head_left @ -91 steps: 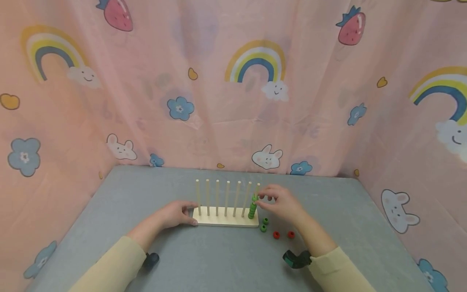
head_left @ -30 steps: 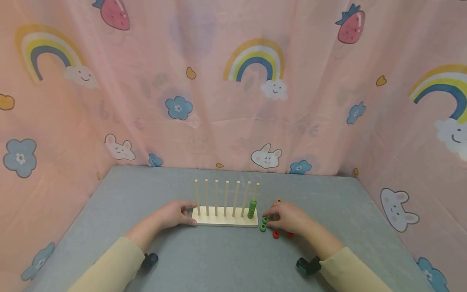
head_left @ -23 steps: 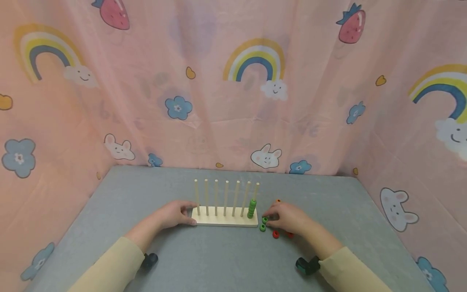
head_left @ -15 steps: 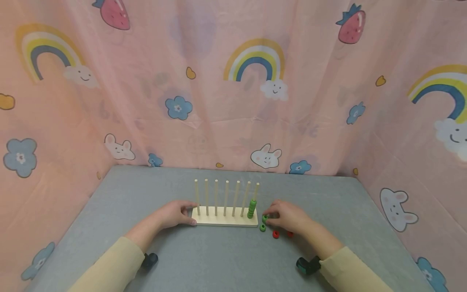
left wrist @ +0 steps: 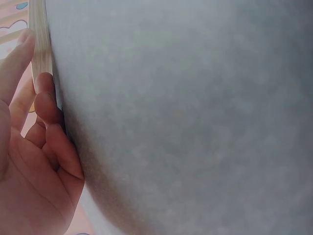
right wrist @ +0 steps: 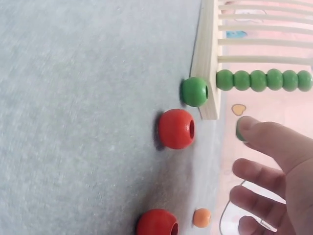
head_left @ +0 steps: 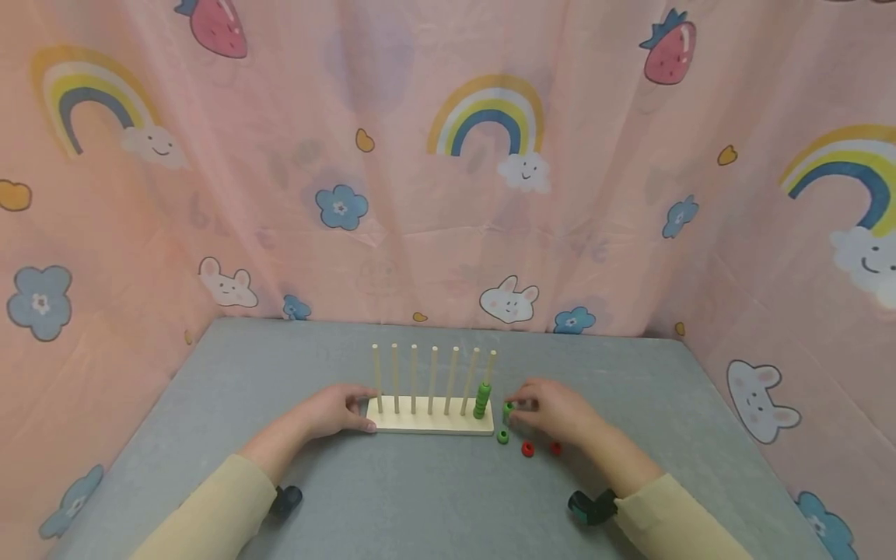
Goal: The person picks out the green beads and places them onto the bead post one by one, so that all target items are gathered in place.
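A pale wooden peg rack [head_left: 430, 423] with a row of upright pegs stands on the table. Several green beads [head_left: 482, 401] are stacked on its rightmost peg. My left hand [head_left: 329, 411] grips the left end of the base; in the left wrist view, thumb and fingers lie on either side of the wood [left wrist: 41, 49]. To the right of the rack, my right hand [head_left: 558, 411] pinches a green bead [head_left: 508, 407] just above the table. The right wrist view shows that bead [right wrist: 240, 131] mostly covered by the thumb.
A loose green bead [head_left: 502, 437] lies by the rack's near right corner. Two red beads [head_left: 528, 449] sit further right, one partly behind the right wrist. An orange bead [right wrist: 202, 218] shows in the right wrist view. A pink patterned curtain [head_left: 392, 257] surrounds the grey table.
Earlier my right hand was at the rightmost peg with a green bead; it then moved down to the loose beads. Now it has lifted one green bead slightly. The left hand keeps its place.
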`<state>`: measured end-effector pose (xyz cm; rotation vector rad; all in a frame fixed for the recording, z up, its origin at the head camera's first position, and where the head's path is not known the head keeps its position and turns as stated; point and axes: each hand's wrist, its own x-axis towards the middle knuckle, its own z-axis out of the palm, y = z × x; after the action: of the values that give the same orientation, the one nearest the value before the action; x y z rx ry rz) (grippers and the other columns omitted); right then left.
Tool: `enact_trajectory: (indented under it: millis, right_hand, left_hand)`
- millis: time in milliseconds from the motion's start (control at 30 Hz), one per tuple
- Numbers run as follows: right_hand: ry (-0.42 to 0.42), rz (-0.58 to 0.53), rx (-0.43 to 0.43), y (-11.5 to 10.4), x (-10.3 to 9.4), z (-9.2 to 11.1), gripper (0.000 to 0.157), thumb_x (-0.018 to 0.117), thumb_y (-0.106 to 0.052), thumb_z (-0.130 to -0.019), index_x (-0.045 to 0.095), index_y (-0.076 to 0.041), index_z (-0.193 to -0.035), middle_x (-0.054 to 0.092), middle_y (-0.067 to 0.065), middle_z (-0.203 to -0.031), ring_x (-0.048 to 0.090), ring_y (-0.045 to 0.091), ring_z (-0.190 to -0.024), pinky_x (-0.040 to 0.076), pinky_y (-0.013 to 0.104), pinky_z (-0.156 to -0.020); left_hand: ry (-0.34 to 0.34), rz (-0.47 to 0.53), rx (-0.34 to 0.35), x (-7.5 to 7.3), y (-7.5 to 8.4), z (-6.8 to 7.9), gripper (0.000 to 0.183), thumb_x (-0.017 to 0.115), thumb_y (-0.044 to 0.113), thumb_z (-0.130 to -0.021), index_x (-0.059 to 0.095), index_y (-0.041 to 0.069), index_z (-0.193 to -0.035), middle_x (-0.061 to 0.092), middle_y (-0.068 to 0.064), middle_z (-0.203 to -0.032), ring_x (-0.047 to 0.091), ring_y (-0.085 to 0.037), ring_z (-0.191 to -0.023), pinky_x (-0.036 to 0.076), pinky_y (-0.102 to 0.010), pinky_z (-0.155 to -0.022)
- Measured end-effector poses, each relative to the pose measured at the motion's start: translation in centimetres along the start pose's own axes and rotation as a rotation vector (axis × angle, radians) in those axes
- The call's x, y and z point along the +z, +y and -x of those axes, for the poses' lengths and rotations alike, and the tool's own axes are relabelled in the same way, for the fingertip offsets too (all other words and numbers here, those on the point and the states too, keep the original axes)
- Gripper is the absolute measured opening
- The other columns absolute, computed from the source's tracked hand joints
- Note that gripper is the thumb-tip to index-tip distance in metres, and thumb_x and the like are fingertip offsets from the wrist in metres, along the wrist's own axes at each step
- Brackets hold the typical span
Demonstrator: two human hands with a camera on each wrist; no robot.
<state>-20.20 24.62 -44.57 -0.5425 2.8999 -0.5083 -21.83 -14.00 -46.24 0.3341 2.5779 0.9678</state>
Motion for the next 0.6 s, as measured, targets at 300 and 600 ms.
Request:
enact_trajectory:
  millis: [300, 600]
  right_hand:
    - [0.102, -0.090, 0.001, -0.59, -0.70, 0.61, 0.024, 0.075, -0.024, -0.090, 0.076, -0.020, -0.113, 0.063, -0.012, -0.094, 0.056, 0.009, -0.086, 0.051, 0.033, -0.076]
    - [0.208, -0.195, 0.009, -0.90, -1.00, 0.69, 0.027, 0.073, -0.026, -0.092, 0.075, -0.018, -0.117, 0.062, -0.010, -0.095, 0.052, 0.014, -0.085, 0.045, 0.033, -0.069]
  left_hand:
    - [0.002, -0.005, -0.009, -0.02, -0.06, 0.10, 0.061, 0.085, 0.029, -0.078, 0.063, 0.013, -0.133, 0.053, 0.000, -0.074, 0.046, -0.014, -0.065, 0.035, -0.032, -0.060]
    - [0.007, 0.005, -0.008, 0.02, -0.02, 0.20, 0.060, 0.085, 0.027, -0.079, 0.063, 0.012, -0.133, 0.053, 0.000, -0.073, 0.045, -0.014, -0.064, 0.034, -0.032, -0.059]
